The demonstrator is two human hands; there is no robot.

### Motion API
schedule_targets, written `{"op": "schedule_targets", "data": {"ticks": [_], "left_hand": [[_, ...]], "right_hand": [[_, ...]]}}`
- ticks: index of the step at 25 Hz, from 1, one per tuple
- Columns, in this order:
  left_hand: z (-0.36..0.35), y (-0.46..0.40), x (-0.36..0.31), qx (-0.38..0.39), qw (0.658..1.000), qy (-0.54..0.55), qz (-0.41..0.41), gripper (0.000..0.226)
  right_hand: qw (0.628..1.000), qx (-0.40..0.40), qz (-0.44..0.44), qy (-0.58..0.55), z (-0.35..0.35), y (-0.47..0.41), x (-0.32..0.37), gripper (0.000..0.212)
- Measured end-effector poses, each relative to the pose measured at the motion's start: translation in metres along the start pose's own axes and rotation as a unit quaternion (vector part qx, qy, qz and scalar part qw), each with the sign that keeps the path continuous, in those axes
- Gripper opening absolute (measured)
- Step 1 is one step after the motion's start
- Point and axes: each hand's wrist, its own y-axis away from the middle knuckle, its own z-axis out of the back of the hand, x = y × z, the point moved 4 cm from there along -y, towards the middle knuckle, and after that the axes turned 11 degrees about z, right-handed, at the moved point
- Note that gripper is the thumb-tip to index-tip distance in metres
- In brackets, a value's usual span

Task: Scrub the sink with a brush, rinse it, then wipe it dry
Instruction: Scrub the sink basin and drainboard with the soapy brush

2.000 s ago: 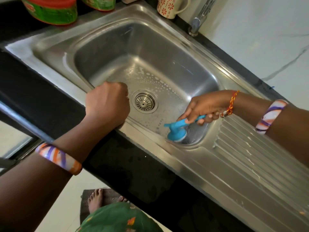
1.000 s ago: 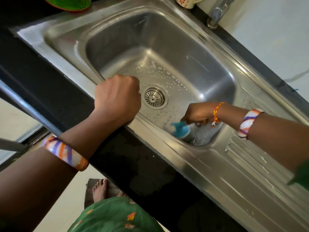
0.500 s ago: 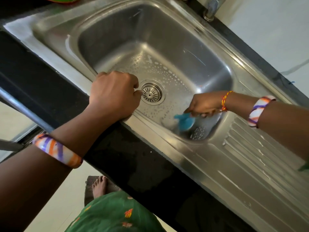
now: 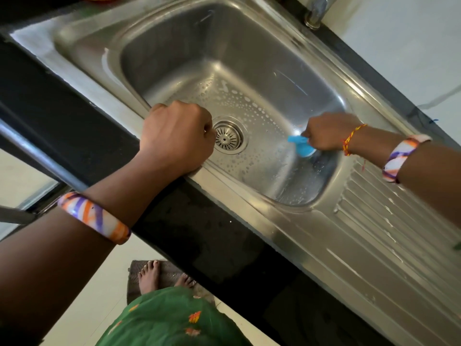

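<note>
Sink (image 4: 282,221): steel basin is lying beaded with suds around both hands.
Left hand (image 4: 178,138): is curling in a fist over the near rim, gripping nothing else visible.
Right hand (image 4: 329,133): is gripping the brush handle, fingers wrapped.
Brush (image 4: 300,146): blue head is pressing the basin floor just beside that hand.
Drain (image 4: 228,138): is sitting between the hands.

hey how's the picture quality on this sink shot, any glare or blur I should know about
Head view: bright glare streaks on the sink rim and on the draining ridges; the right hand and blue brush are slightly motion-smeared; the left hand on the front edge and the drain look sharp; wide-angle lens bends the counter edge; the tap is cropped at the top.
</note>
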Motion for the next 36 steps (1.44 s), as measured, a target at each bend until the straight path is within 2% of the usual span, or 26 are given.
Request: {"op": "schedule_targets", "data": {"ticks": [1, 3, 4, 6, 7, 8, 10, 11, 13, 14, 15, 17, 18, 20, 23, 24, 26, 27, 29, 30, 31, 32, 33, 34, 35, 36], "left_hand": [[0.000, 0.001, 0.000, 0.002, 1.000, 0.001, 0.001, 0.021], [-0.002, -0.001, 0.000, 0.002, 1.000, 0.004, -0.001, 0.021], [-0.002, -0.002, 0.001, 0.002, 1.000, 0.005, -0.003, 0.021], [-0.001, -0.002, 0.000, 0.009, 1.000, 0.003, -0.010, 0.022], [-0.001, 0.000, 0.000, 0.012, 1.000, 0.000, -0.013, 0.022], [-0.001, 0.001, -0.001, 0.015, 1.000, -0.003, -0.012, 0.022], [-0.001, 0.000, 0.000, 0.024, 1.000, -0.010, -0.005, 0.022], [-0.001, -0.001, 0.000, 0.027, 1.000, -0.011, -0.003, 0.022], [-0.002, -0.001, -0.001, 0.032, 0.999, -0.013, -0.009, 0.022], [-0.002, -0.001, -0.001, 0.031, 0.999, -0.015, -0.011, 0.022], [-0.001, -0.001, -0.001, 0.030, 0.999, -0.019, -0.012, 0.022], [-0.002, -0.001, 0.000, 0.032, 0.999, -0.025, -0.010, 0.023], [-0.002, -0.001, -0.001, 0.033, 0.999, -0.026, -0.011, 0.023], [-0.003, -0.002, -0.001, 0.034, 0.999, -0.026, -0.017, 0.023], [-0.004, -0.003, 0.000, 0.036, 0.999, -0.031, -0.020, 0.023], [-0.004, -0.002, 0.000, 0.038, 0.999, -0.030, -0.021, 0.023], [-0.004, 0.000, -0.001, 0.036, 0.999, -0.027, -0.022, 0.023], [-0.004, -0.001, -0.001, 0.033, 0.999, -0.028, -0.021, 0.023], [-0.004, -0.001, -0.001, 0.032, 0.999, -0.034, -0.018, 0.023], [-0.004, -0.002, -0.001, 0.032, 0.999, -0.035, -0.017, 0.023], [-0.004, -0.003, 0.000, 0.032, 0.999, -0.035, -0.015, 0.023], [-0.004, -0.003, 0.001, 0.030, 0.999, -0.035, -0.011, 0.023], [-0.006, -0.002, 0.003, 0.027, 0.999, -0.035, -0.010, 0.023], [-0.007, -0.002, 0.004, 0.021, 0.999, -0.037, -0.010, 0.023], [-0.008, -0.002, 0.005, 0.016, 0.999, -0.040, -0.008, 0.024], [-0.008, -0.002, 0.004, 0.012, 0.999, -0.043, -0.007, 0.023]], "right_hand": [[0.998, 0.004, -0.022, -0.054, 0.005, 0.006, 0.000, 0.024], [0.988, 0.102, 0.015, -0.113, 0.002, 0.019, 0.015, 0.023], [0.984, 0.124, 0.020, -0.123, 0.003, 0.027, 0.019, 0.025], [0.995, 0.065, 0.041, -0.057, 0.014, 0.032, 0.009, 0.026], [0.997, 0.017, 0.024, -0.066, 0.022, 0.038, 0.002, 0.026], [0.995, 0.010, 0.012, -0.102, 0.026, 0.043, -0.001, 0.025], [0.983, 0.081, -0.001, -0.167, 0.022, 0.053, 0.004, 0.025], [0.982, 0.086, 0.008, -0.169, 0.022, 0.058, 0.008, 0.026], [0.997, 0.017, 0.036, -0.070, 0.028, 0.060, 0.003, 0.029], [0.997, -0.010, 0.039, -0.068, 0.030, 0.061, 0.003, 0.029], [0.995, -0.002, 0.033, -0.094, 0.029, 0.063, 0.004, 0.028], [0.985, 0.059, 0.008, -0.163, 0.021, 0.066, 0.009, 0.025], [0.986, 0.052, 0.007, -0.160, 0.020, 0.069, 0.013, 0.025], [0.990, -0.030, 0.005, -0.136, 0.023, 0.068, 0.013, 0.027], [0.975, 0.054, -0.011, -0.217, 0.015, 0.070, 0.013, 0.026], [0.977, 0.051, -0.001, -0.209, 0.014, 0.071, 0.009, 0.024], [0.991, -0.055, 0.009, -0.119, 0.022, 0.072, -0.007, 0.025], [0.991, -0.075, 0.009, -0.110, 0.025, 0.072, -0.010, 0.025], [0.977, 0.030, 0.023, -0.208, 0.013, 0.071, -0.002, 0.025], [0.972, 0.075, 0.016, -0.223, 0.008, 0.070, 0.000, 0.026], [0.984, 0.069, 0.017, -0.165, 0.007, 0.065, -0.003, 0.027], [0.997, 0.011, 0.026, -0.071, 0.012, 0.054, -0.013, 0.027], [0.996, -0.068, 0.011, 0.053, 0.019, 0.045, -0.024, 0.030], [0.987, -0.113, -0.004, 0.113, 0.026, 0.042, -0.022, 0.032], [0.991, -0.099, -0.002, 0.093, 0.029, 0.037, -0.018, 0.032], [0.998, -0.052, 0.024, -0.004, 0.022, 0.030, -0.016, 0.031]]}}
